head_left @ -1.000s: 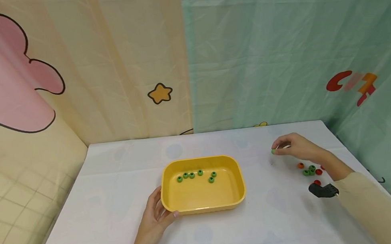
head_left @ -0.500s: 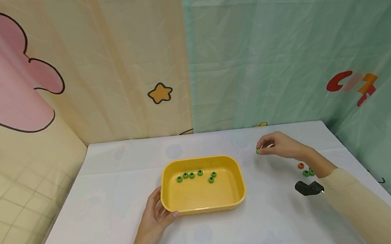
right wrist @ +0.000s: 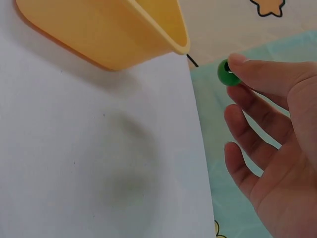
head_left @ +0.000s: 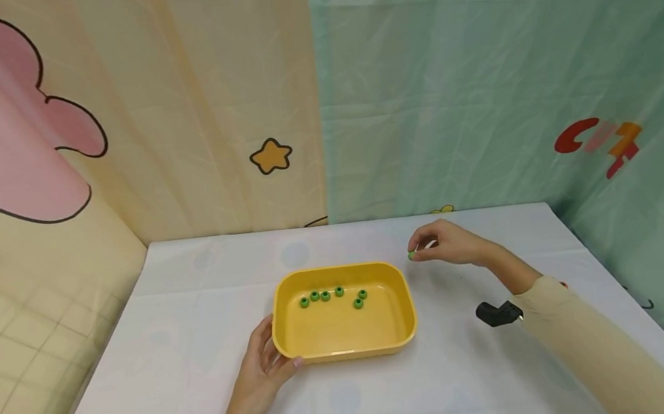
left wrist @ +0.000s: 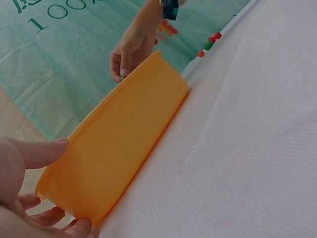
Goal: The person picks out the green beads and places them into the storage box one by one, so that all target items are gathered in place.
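A yellow rectangular tray (head_left: pixel 346 332) sits mid-table, with several green beads (head_left: pixel 326 296) scattered toward its back. My left hand (head_left: pixel 259 362) holds the tray's near left corner, thumb on the rim and the other fingers against its side, as the left wrist view shows. Off the tray's back right corner, my right hand (head_left: pixel 449 243) is raised above the table. Between thumb and index finger it pinches a green bead (right wrist: pixel 228 73), whose dark hole shows in the right wrist view. The remaining fingers of that hand are loosely bent.
Red, orange and green beads (left wrist: pixel 209 45) lie at the table's right side, mostly hidden by the right forearm in the head view. A black device (head_left: pixel 498 314) juts from the right sleeve. Printed curtains (head_left: pixel 430 100) rise behind the white-covered table (head_left: pixel 167 321).
My right hand has moved left with the green bead, from near the loose beads to beside the tray. The forearm now covers most of those beads. My left hand and the tray stay put.
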Motion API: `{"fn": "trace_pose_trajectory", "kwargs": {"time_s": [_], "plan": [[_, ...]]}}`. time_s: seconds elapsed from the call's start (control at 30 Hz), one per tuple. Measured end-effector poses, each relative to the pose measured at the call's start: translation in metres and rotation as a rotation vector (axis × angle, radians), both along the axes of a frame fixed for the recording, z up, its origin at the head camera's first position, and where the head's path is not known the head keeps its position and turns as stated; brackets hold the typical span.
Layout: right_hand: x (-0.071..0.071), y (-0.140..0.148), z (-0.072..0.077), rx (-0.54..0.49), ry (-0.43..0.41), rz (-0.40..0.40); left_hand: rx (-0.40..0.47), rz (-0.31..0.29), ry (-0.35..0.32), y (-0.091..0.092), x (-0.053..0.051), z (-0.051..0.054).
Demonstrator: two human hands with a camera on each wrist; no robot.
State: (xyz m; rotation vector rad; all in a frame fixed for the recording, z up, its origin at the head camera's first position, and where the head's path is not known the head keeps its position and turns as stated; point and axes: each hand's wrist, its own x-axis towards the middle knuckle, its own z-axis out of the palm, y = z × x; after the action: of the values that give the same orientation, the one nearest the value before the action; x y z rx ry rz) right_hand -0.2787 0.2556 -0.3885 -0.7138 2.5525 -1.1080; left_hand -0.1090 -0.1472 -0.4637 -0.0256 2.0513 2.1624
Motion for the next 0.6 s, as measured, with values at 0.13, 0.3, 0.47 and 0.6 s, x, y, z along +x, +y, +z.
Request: {"fn": "trace_pose_trajectory", "kwargs": {"time_s": [0.13,0.3,0.47,0.6], "plan": [[-0.004,-0.015,0.001,-0.006,-0.004,0.037,0.0,0.001,0.005,0.0,0.001,-0.001],[-0.006,-0.036,0.006,-0.005,-0.011,0.074,0.008,-0.003,0.01,-0.001,0.001,-0.003],[-0.009,-0.057,0.008,0.001,-0.038,0.114,0.017,-0.004,0.016,-0.001,0.001,-0.004],[-0.011,-0.073,0.008,0.003,-0.039,0.145,0.012,-0.002,0.018,-0.002,0.001,-0.003]]}}
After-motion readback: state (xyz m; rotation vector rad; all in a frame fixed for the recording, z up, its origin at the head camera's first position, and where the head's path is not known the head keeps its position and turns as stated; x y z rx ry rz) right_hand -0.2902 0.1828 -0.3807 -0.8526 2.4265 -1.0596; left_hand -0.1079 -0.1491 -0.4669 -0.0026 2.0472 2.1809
